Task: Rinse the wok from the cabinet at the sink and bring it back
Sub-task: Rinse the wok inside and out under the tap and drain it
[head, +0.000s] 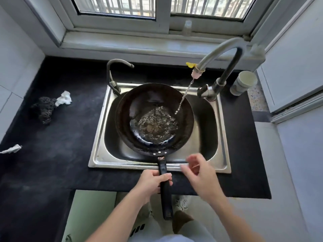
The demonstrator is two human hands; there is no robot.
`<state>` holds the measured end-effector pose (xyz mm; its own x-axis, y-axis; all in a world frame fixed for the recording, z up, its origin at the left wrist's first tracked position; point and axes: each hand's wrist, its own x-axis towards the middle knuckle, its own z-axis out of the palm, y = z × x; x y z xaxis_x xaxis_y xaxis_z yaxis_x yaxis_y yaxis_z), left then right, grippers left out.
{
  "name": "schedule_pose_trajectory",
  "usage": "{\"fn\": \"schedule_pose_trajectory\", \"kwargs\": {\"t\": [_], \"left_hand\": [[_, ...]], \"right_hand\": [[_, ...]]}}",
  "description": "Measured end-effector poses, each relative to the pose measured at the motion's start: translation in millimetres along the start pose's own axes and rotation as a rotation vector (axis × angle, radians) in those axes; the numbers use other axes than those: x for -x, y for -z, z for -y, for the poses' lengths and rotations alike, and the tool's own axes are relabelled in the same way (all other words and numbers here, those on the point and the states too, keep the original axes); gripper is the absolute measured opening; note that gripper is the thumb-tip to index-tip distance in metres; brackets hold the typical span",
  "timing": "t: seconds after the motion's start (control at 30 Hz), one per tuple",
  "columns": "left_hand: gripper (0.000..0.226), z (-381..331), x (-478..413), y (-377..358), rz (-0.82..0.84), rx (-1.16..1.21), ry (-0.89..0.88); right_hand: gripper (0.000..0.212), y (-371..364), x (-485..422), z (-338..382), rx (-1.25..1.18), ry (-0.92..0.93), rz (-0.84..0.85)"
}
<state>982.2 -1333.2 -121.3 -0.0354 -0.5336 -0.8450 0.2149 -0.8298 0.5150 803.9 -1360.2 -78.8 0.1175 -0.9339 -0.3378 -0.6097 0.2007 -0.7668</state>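
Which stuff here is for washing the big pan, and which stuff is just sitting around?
For the job: wok, its handle gripped by the left hand; tall tap pouring water into it; sink; right hand, holding nothing.
Just lying about: dark scrubber, crumpled white tissue, cup, small tap.

A home kitchen: a steel sink (100,130) sunk into a dark table (70,145); a gooseneck tap (215,51) running into a wok (125,109); a wire scourer (43,109) nearby; a barred window (118,7) behind.
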Motion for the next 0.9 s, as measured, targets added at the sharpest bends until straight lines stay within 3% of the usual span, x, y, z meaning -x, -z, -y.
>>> {"fn": "schedule_pose_trajectory", "kwargs": {"t": [0.2, 0.43, 0.5, 0.67, 0.9], "left_hand": [[0.022, 0.0, -2.1, 2.2, 0.013, -0.013, 0.003], [0.024, 2.5, -7.6, 8.1, 0.043, -0.050, -0.001], [0.025, 3.0, -9.9, 9.6, 0.059, -0.062, -0.014], [0.023, 2.7, -10.8, 9.7, 0.083, -0.037, -0.012], [0.029, 10.2, -7.8, 13.6, 0.154, 0.119, 0.056]], "right_hand": [[0.052, -76.0, 58.2, -27.8, -0.168, -0.434, 0.194], [0.018, -87.7, 31.3, -6.6, -0.585, -0.600, 0.339], [0.016, -91.6, 29.8, -2.2, -0.647, -0.604, 0.291], [0.021, -113.1, 35.9, -11.1, -0.427, -0.393, 0.089], [0.029, -106.0, 53.4, -5.4, -0.477, -0.340, 0.089]]}}
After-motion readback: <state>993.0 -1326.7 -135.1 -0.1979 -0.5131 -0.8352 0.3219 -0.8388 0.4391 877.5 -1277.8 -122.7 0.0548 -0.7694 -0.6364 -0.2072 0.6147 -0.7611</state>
